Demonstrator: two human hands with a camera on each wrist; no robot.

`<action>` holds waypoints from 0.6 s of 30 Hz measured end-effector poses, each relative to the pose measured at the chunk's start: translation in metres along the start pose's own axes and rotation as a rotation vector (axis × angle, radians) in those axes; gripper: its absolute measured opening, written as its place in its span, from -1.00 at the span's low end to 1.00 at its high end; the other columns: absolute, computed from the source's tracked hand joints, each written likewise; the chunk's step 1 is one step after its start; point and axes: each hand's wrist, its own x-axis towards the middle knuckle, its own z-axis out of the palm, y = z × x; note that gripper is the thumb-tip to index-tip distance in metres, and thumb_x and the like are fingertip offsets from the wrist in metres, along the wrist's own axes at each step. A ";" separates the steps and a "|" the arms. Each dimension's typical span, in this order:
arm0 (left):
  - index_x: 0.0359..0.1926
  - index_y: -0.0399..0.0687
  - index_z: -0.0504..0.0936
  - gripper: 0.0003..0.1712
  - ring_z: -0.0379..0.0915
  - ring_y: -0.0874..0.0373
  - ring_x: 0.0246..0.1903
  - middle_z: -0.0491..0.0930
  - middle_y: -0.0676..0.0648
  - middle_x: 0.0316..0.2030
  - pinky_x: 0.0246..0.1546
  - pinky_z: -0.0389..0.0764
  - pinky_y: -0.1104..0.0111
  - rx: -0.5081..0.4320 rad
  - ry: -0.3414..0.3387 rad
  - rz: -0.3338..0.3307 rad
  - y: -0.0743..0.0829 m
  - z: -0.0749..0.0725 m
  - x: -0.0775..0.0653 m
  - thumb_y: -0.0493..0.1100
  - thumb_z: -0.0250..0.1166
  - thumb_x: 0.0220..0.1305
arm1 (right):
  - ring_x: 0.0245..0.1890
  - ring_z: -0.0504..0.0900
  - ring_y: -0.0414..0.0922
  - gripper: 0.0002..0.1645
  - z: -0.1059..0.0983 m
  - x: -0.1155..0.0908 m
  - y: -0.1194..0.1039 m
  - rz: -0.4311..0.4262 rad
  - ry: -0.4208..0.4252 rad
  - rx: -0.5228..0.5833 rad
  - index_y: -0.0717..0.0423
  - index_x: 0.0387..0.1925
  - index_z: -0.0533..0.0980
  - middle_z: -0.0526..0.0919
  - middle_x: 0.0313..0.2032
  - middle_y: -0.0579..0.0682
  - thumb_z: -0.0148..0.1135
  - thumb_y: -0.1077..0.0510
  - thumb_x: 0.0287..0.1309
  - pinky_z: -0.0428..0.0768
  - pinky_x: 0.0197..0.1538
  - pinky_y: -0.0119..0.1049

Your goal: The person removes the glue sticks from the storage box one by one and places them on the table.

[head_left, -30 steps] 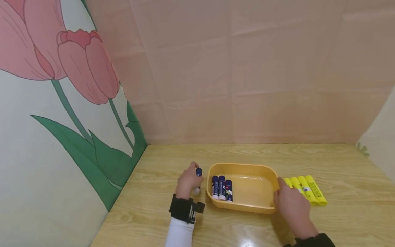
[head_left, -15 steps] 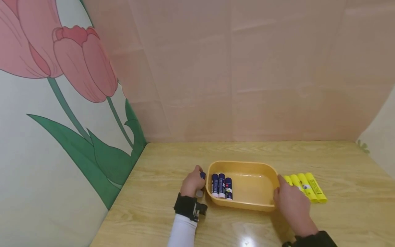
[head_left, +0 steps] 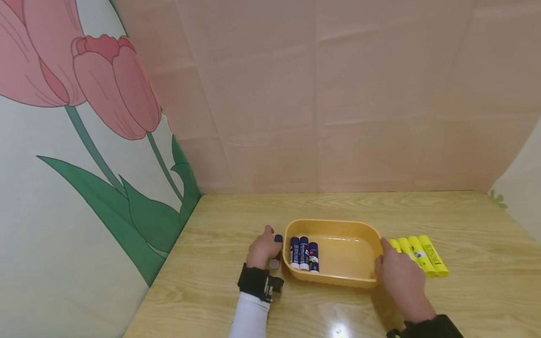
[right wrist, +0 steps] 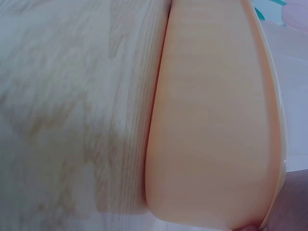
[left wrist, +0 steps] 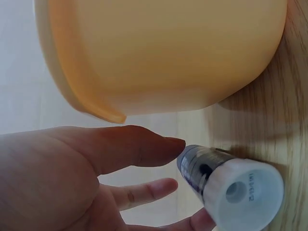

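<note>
Tulip wall [head_left: 118, 89]: Flat pink blooms and green leaves fill the left of the frame.
Left hand [head_left: 262, 249]: At lower centre, thumb and a finger appear to pinch the loose glue stick [left wrist: 206, 167] from opposite sides.
Loose glue stick: A smooth cylinder with dark cap and round white base lies close outside the left end of the yellow tray [head_left: 329, 280]; likely light, stiff and prone to roll, best held mid-barrel.
Yellow tray: Glossy, round-cornered, apparently rigid plastic, it sits on the wood-grain counter [head_left: 203, 281]; its rim offers the surest hold.
Blue sticks [head_left: 304, 253]: Three, navy-capped, rest side by side in the tray's left half.
Right hand [head_left: 401, 281]: Grips the tray's right end.
Yellow tubes [head_left: 421, 256]: Slim cylinders line up at lower right.
</note>
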 end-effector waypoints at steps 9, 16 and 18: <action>0.44 -0.26 0.23 -0.25 0.50 -0.23 0.15 0.52 -0.31 0.22 0.14 0.50 -0.08 0.018 -0.013 -0.015 0.002 -0.002 -0.002 -0.01 0.20 0.37 | -0.60 0.48 0.05 -0.37 0.000 0.000 -0.001 0.008 -0.015 -0.010 0.36 0.34 0.25 0.56 -0.42 0.37 0.00 0.18 0.29 0.41 -0.61 -0.08; 0.50 -0.28 0.13 -0.19 0.45 -0.25 0.20 0.45 -0.34 0.28 0.20 0.44 -0.10 0.001 -0.035 -0.046 0.005 -0.003 -0.004 -0.01 0.18 0.38 | -0.58 0.51 0.08 -0.37 0.001 -0.001 -0.001 0.000 0.002 -0.008 0.37 0.34 0.25 0.56 -0.37 0.43 0.00 0.19 0.28 0.41 -0.62 -0.06; 0.51 -0.28 0.11 -0.16 0.42 -0.28 0.22 0.43 -0.36 0.29 0.21 0.42 -0.12 -0.013 -0.042 -0.051 0.005 -0.004 -0.004 0.01 0.19 0.37 | -0.58 0.52 0.10 -0.37 0.001 -0.001 -0.002 -0.004 0.005 -0.008 0.37 0.34 0.25 0.57 -0.36 0.44 0.00 0.19 0.28 0.42 -0.61 -0.04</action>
